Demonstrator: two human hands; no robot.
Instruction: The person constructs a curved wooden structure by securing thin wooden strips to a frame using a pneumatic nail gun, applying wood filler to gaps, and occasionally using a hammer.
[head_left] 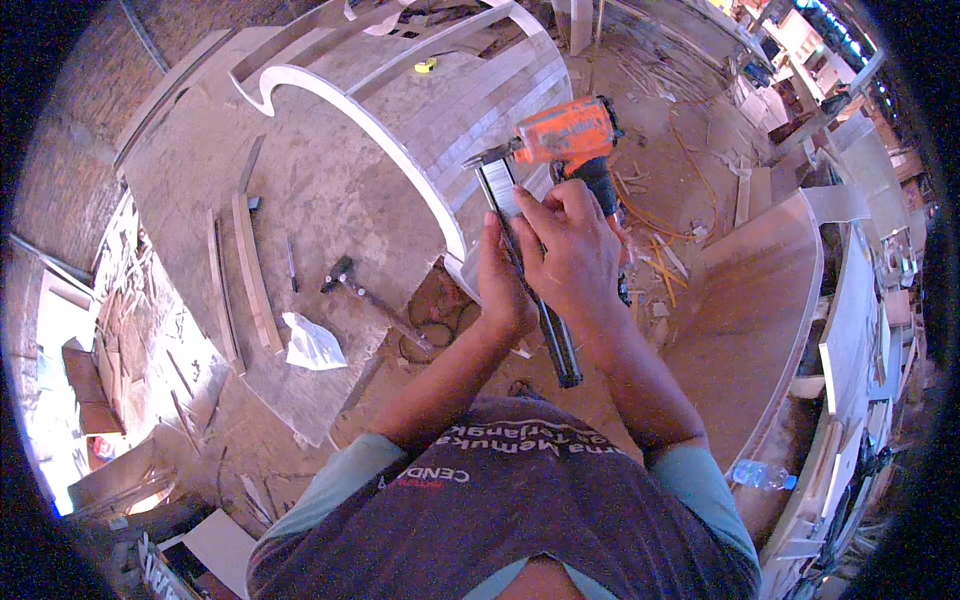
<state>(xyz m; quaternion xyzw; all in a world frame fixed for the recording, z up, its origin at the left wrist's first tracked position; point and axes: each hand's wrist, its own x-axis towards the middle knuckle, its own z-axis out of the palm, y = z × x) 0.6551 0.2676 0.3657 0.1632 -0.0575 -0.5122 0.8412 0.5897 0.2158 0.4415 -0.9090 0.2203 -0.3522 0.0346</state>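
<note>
Nail gun (pixel 566 137) held up in 2 bare hands, beyond the right edge of the worktop (pixel 330 170), apparently at the loading step

Left hand (pixel 505 285) cups the long magazine (pixel 560 350); right hand (pixel 575 245) has fingers at the fastener strip (pixel 499 184), its grip on the handle impossible to tell; the next move likely calls for keeping the strip straight while seating it; a hammer (pixel 377 305) lies across the worktop's near right edge

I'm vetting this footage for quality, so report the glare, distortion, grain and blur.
Head view: glare washes out the far-left edge and bright upper-right patches; head view: fisheye bending and a black rim, with coloured speckle in dark areas; head view: the orange nail gun, left hand and right hand show no obvious motion blur.
</note>
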